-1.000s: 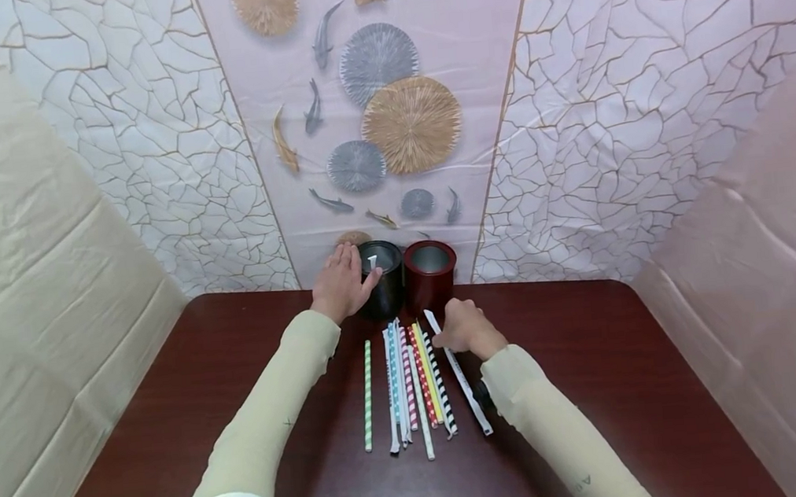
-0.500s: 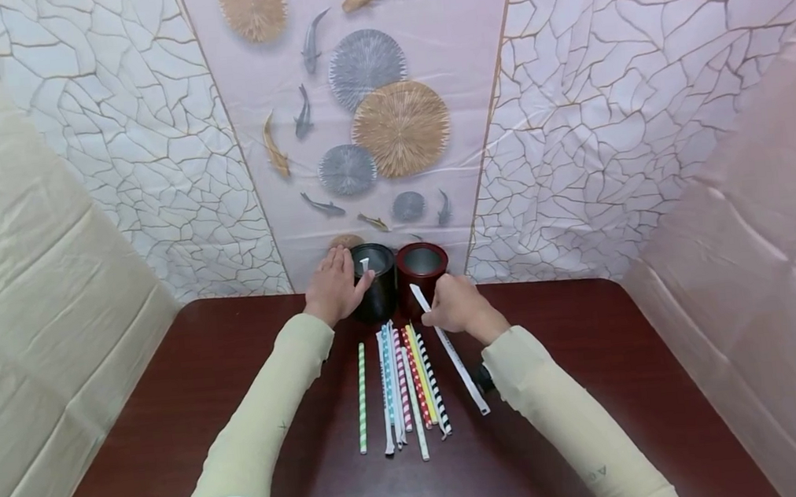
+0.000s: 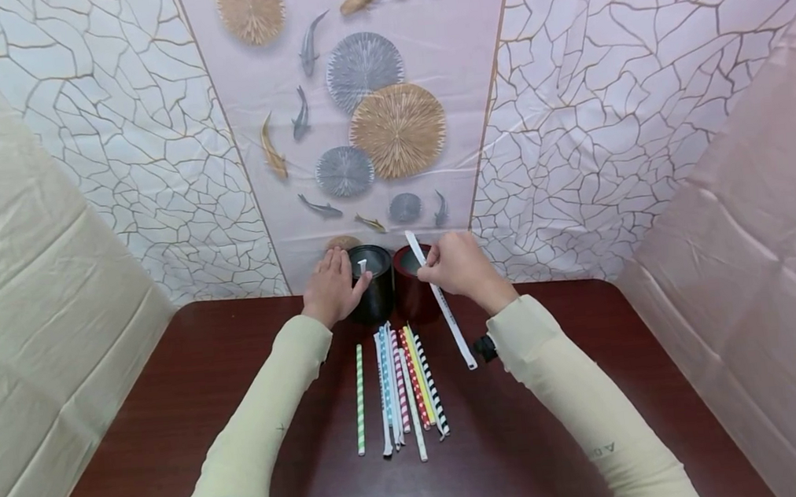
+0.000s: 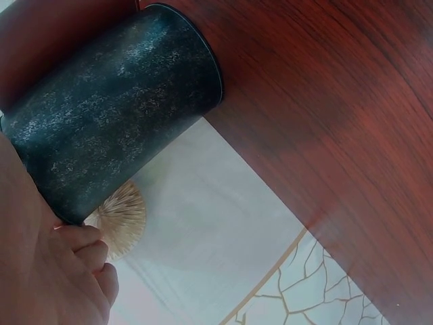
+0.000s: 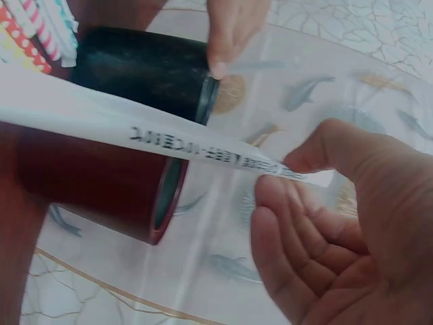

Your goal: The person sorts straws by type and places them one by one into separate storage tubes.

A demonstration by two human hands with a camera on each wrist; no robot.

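My right hand point(image 3: 462, 263) pinches a paper-wrapped straw point(image 3: 451, 319) near its upper end, with thumb and fingertips. The straw slants in the air in front of the red can point(image 3: 413, 298), its lower end toward me. Printed lettering shows on the white wrapper in the right wrist view. At the left, my left hand point(image 3: 330, 287) rests against the black can point(image 3: 373, 306), its fingers straight along the side and its thumb over the rim. One white-wrapped straw point(image 3: 362, 266) stands in the black can, its top above the opening.
Several paper straws lie side by side on the dark red table point(image 3: 242, 420): a green-striped straw point(image 3: 360, 398) apart at the left, then a blue dotted straw point(image 3: 386, 376), and a black-striped straw point(image 3: 433, 387). A patterned backdrop point(image 3: 387, 123) stands close behind the cans.
My right hand has lifted the wrapped straw off the table and carried it up and forward to the red can. My left hand has stayed at the black can.
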